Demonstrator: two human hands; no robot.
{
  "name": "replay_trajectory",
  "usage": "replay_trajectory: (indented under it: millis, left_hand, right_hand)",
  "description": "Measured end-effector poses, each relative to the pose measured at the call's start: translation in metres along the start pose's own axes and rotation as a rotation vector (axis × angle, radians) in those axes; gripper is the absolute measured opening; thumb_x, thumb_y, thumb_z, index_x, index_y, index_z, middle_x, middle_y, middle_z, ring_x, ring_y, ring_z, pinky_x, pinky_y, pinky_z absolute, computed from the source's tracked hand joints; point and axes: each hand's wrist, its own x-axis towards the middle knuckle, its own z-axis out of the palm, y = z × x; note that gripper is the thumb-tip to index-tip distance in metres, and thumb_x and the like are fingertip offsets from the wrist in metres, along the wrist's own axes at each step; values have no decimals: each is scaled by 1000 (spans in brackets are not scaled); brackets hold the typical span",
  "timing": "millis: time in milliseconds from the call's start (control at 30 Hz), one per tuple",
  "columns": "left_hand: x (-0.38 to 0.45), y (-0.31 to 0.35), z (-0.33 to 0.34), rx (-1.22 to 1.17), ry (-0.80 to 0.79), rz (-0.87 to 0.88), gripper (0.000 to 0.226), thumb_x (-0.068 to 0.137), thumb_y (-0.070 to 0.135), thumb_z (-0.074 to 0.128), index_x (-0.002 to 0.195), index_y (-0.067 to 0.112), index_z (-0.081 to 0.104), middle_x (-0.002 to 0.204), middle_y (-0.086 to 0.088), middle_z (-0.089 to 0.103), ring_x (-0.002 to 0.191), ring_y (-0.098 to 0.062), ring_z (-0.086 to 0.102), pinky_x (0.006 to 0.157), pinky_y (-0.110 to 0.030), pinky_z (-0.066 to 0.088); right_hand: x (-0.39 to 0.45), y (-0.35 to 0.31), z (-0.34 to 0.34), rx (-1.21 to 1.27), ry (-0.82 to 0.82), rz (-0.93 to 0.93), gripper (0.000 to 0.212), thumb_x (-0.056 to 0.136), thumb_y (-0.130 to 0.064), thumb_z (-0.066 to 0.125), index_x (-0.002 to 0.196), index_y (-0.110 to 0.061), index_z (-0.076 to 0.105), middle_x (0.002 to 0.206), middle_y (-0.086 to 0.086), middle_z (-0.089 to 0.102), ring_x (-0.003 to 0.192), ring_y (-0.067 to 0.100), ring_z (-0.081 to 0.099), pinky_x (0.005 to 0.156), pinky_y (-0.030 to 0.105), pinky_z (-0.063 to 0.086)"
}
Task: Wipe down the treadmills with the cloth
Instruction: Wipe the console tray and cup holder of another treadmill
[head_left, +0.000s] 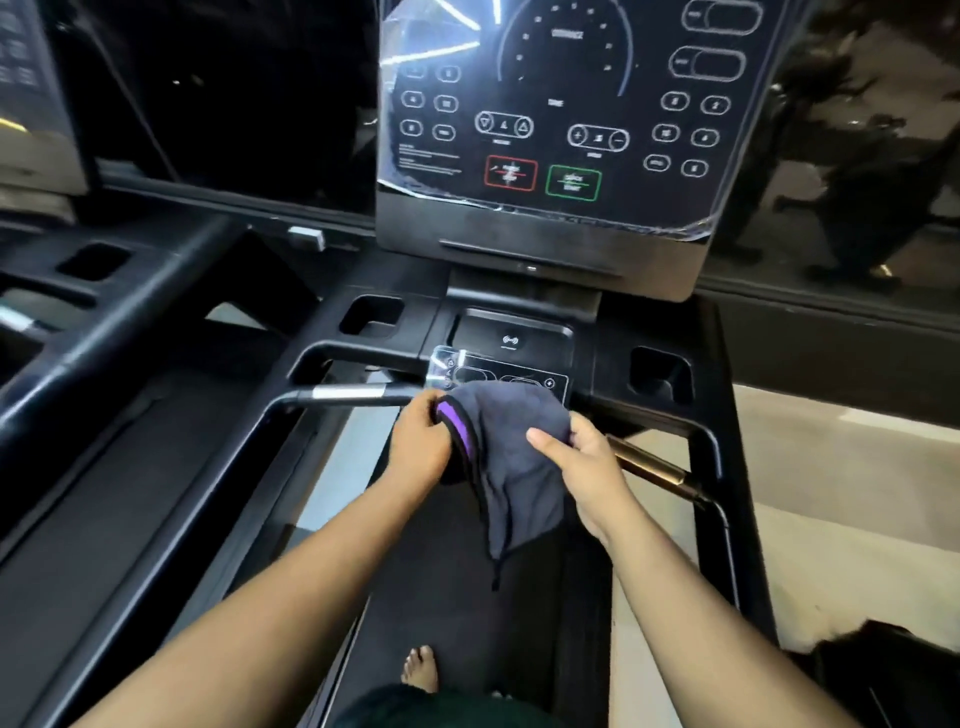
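Cloth being held over the treadmill handlebar.
The grey cloth (514, 457) is being pinched by left hand (418, 447) and right hand (589, 462) above the treadmill (701, 364).

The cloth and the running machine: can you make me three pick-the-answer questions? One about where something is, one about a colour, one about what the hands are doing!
1. Where is the cloth?
A. lying on the floor
B. held up in front of the small control panel
C. draped over the big screen

2. What colour is the cloth's edge strip?
A. purple
B. yellow
C. red

3. What are the hands doing?
A. both hang empty
B. only one holds the cloth
C. both hold the cloth

Answers:
1 B: the cloth hangs between the hands, covering the panel's lower part.
2 A: a purple band runs along the grey cloth's edge.
3 C: the left hand and right hand each curl fingers round the cloth.
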Motion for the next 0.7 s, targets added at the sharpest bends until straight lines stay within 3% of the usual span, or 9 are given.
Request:
replay_trajectory:
  millis: [100, 167, 267, 333, 400, 533, 700]
  left_hand:
    - [-5, -31, -26, 13, 116, -167, 4, 76, 16, 64, 79, 14, 66, 75, -1, 69, 74, -17, 58, 68, -33, 49]
    - [-10, -43, -40, -57, 115, -294, 10, 78, 5, 59, 80, 5, 69, 74, -13, 69, 75, -21, 58, 61, -31, 47]
    - [-22, -46, -60, -254, 57, -366, 31, 83, -18, 39, 100, -14, 65, 94, -37, 70, 78, -32, 66, 76, -47, 59]
    - [-30, -48, -75, -304, 42, -344, 37, 85, -22, 36, 95, -6, 68, 88, -29, 73, 71, -29, 70, 67, -38, 62]
    - [-29, -53, -89, -360, 38, -351, 39, 89, -18, 40, 102, 1, 71, 86, -20, 75, 67, -26, 72, 57, -31, 59]
    - [-17, -63, -117, -365, 145, -315, 23, 97, -4, 50, 103, 8, 68, 76, -9, 72, 55, -15, 66, 46, -21, 49]
    - [5, -65, -148, -496, -8, -258, 31, 98, 7, 42, 92, 9, 72, 81, -1, 77, 83, -21, 71, 66, -22, 56]
  right_hand:
    - [-4, 13, 23, -114, -19, -18, 26, 79, -28, 84, 101, -28, 71, 106, 0, 77, 107, 22, 71, 98, 43, 56]
    - [-3, 16, 40, -144, -71, -14, 21, 84, -21, 83, 102, -25, 72, 106, -4, 77, 105, 14, 70, 99, 37, 55]
    - [4, 14, 67, -135, -132, 103, 33, 83, -42, 82, 109, -23, 75, 116, -5, 76, 112, 15, 70, 104, 41, 53]
    - [5, 8, 84, -216, -216, 275, 39, 87, -51, 76, 107, -18, 76, 111, -1, 78, 105, 17, 73, 90, 38, 57]
    - [9, 11, 96, -299, -294, 385, 37, 92, -44, 74, 106, -10, 75, 101, 4, 80, 97, 20, 75, 73, 32, 56]
    - [20, 16, 124, -112, -264, 285, 23, 96, -23, 72, 113, -8, 72, 108, 11, 78, 105, 27, 74, 94, 41, 58]
    - [43, 16, 176, 127, -242, 277, 21, 100, -14, 64, 121, -9, 66, 116, 10, 76, 110, 25, 71, 93, 37, 55]
